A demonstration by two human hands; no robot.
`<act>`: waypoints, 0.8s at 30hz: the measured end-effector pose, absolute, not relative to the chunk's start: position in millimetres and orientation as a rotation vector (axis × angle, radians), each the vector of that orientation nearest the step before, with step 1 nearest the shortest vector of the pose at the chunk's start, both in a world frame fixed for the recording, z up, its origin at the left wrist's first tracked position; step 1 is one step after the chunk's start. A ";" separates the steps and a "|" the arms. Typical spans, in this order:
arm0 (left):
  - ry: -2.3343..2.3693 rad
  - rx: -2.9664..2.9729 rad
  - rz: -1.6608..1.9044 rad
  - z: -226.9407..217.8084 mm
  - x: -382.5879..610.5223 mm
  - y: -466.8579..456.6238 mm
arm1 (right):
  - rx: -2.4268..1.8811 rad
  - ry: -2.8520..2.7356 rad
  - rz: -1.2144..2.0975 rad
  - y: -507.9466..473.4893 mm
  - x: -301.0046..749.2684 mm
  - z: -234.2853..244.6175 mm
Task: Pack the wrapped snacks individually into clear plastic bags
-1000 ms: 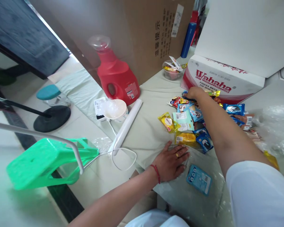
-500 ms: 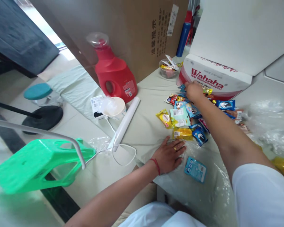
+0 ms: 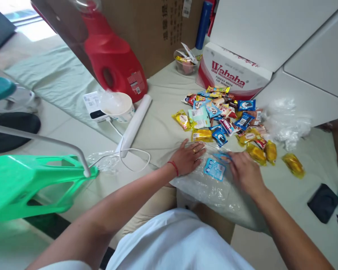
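Biggest first: cloth-covered bench (image 3: 163, 93) fills the middle of the frame. Cardboard box (image 3: 146, 33) stands top centre, water carton (image 3: 228, 71) upper right of centre, red bottle (image 3: 115, 56) upper left.

Left arm (image 3: 124, 198) comes up diagonally from lower left, right arm (image 3: 293, 228) from lower right; they converge at centre. Clear plastic bag (image 3: 205, 189) lies flat near the bench's lower edge. Snack heap (image 3: 214, 112) sits just above it, in front of the carton.

Left hand (image 3: 187, 159): palm down on the bag's upper left part, fingers a bit apart, pointing up-right, gripping nothing. Right hand (image 3: 246, 170): back of hand up, wrist to lower right, fingers bent and clamped on a small blue packet (image 3: 223, 156), which is over the bag, below the heap.

Flat blue pack (image 3: 214, 169) is between the hands, within the bag's outline; can't tell if inside it or on top. Smallest: ring (image 3: 194, 151) on left hand.
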State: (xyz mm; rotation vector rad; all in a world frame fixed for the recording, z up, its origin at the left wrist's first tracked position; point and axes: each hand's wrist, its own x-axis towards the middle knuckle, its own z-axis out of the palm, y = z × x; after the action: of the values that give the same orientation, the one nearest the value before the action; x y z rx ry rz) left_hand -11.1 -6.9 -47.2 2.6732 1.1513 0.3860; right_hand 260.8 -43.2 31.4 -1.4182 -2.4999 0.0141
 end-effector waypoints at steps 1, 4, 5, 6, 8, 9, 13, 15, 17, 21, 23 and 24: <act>1.157 2.674 0.381 -46.8 -10.7 -6.9 | -1.447 -2.570 -0.015 -53.8 256.7 24.7; 1.165 2.678 0.362 -45.8 -9.7 -6.8 | -1.504 -2.727 0.092 -70.6 245.0 10.8; 1.167 2.680 0.358 -45.7 -9.5 -6.8 | -1.509 -2.735 0.176 -72.0 243.2 9.1; 1.166 2.682 0.355 -45.8 -9.3 -6.7 | -1.510 -2.720 0.267 -71.7 242.7 8.9; 1.167 2.688 0.354 -46.1 -9.2 -6.6 | -1.522 -2.635 0.399 -66.6 244.7 11.4; 1.170 2.692 0.355 -46.4 -9.2 -6.6 | -1.539 -2.583 0.423 -62.3 246.2 13.2; 1.174 2.707 0.348 -47.1 -9.1 -6.5 | -1.625 -2.545 0.429 -42.6 246.5 16.1; 1.178 2.708 0.344 -47.0 -8.9 -6.5 | -1.655 -2.621 0.478 -36.8 243.5 13.5; 1.182 2.704 0.342 -46.7 -8.8 -6.5 | -1.675 -2.632 0.492 -34.8 242.5 8.7; 1.181 2.701 0.343 -45.5 -9.1 -6.6 | -1.644 -2.423 0.529 -35.0 255.0 -2.2; 1.178 2.699 0.344 -44.6 -9.4 -6.8 | -1.589 -2.309 0.576 -34.5 265.3 -3.9; 1.178 2.697 0.344 -44.3 -9.4 -6.8 | -1.567 -2.262 0.598 -34.4 269.8 -2.8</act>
State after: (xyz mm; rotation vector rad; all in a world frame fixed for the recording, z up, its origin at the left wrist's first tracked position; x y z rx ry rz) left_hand -9.4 -6.8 -44.3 2.6966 1.1777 0.3440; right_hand 269.8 -34.4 -2.8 -1.5666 -2.2621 0.5976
